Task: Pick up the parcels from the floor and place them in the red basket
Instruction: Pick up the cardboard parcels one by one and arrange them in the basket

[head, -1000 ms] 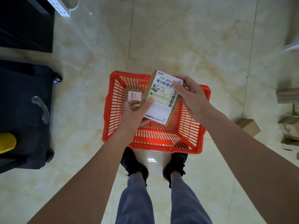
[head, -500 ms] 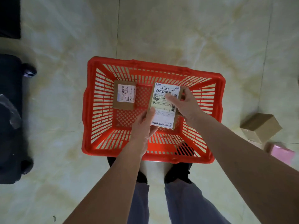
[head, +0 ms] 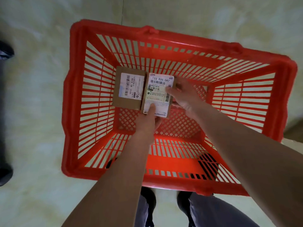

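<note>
- Both hands had lowered the labelled parcel [head: 158, 94] deep into the red basket [head: 164, 163], beside another parcel [head: 129, 87].
- Left hand [head: 147, 122] and right hand [head: 183, 94] gripped its edges.
- Letting go early might tip it onto its neighbour.

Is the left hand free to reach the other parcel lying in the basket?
Probably not yet: the left hand and right hand both grip the labelled parcel. The other parcel lies uncovered right beside it.
</note>
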